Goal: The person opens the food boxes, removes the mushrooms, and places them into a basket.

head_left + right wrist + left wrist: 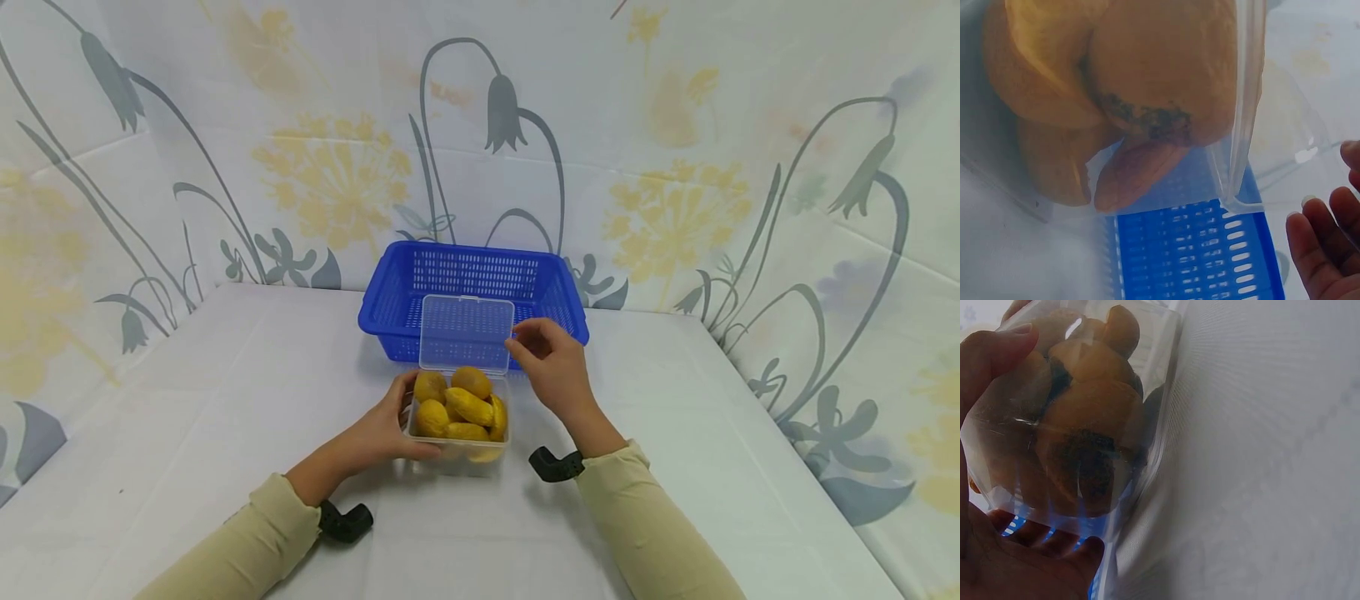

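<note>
In the head view a clear plastic box [457, 460] stands on the table, packed with yellow fruits [469, 406], some round and some long and curved. Its clear hinged lid [467, 333] is raised at the far side. My left hand [386, 425] grips the box's left side, thumb along the near wall and fingers round behind. Dark patches mark some fruit [1088, 456] in the left wrist view. My right hand [553, 364] is at the lid's right edge, its thumb tip overlapping that edge. In the right wrist view its fingers [1316, 250] are loosely bent and apart from the thumb.
A blue slotted plastic basket [375, 304] stands right behind the box, with the raised lid in front of it. Flower-patterned cloth [480, 167] hangs behind and at both sides. White cloth covers the table [247, 383].
</note>
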The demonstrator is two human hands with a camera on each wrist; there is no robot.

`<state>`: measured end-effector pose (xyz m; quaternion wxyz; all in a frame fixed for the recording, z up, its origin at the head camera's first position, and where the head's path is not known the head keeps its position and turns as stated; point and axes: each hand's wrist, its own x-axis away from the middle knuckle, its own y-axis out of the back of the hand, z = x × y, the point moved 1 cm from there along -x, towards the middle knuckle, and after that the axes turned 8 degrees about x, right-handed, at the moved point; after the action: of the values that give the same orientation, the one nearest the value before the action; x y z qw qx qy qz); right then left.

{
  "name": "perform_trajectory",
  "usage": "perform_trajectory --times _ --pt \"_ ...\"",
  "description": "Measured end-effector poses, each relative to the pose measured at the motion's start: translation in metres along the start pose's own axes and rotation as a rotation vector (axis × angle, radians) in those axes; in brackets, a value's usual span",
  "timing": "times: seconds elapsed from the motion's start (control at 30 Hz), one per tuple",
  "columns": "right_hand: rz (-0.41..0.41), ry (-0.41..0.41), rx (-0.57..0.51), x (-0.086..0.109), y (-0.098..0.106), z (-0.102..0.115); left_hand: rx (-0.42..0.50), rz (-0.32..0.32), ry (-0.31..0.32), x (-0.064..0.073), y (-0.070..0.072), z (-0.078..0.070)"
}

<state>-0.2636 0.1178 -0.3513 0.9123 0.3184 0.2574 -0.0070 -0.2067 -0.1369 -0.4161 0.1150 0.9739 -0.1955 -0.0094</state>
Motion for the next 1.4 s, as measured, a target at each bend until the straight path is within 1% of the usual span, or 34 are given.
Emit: perform_trajectory --times 0.13,0.43,0.7,0.87,0.97,1.07,1.27,1.4 --pt "0.039 0.074 0.019 0.002 -0.001 0.007 0.0 -0.001 0.0 0.0 0.001 0.0" --pt "0.19 0.235 0.069 0.008 -0.004 0.022 0.008 -0.007 0.006 0.001 0.004 -0.001" --pt "0.278 0.377 0.227 0.017 -0.009 0.037 0.012 0.009 0.005 0.001 0.004 -0.001" --pt "0.347 0.443 0.291 0.022 -0.012 0.045 0.015 0.014 0.003 0.001 0.004 -0.001" --pt "0.382 0.473 0.346 0.024 -0.015 0.048 0.015 0.015 0.002 0.001 0.004 -0.001" --pt "0.4 0.499 0.388 0.026 -0.017 0.049 0.015 0.018 0.0 0.001 0.004 -0.001" --pt "0.405 0.531 0.451 0.028 -0.017 0.052 0.013 0.017 0.011 0.0 0.003 -0.001" --pt "0.414 0.547 0.473 0.028 -0.017 0.054 0.012 0.013 0.018 0.001 0.003 -0.002"
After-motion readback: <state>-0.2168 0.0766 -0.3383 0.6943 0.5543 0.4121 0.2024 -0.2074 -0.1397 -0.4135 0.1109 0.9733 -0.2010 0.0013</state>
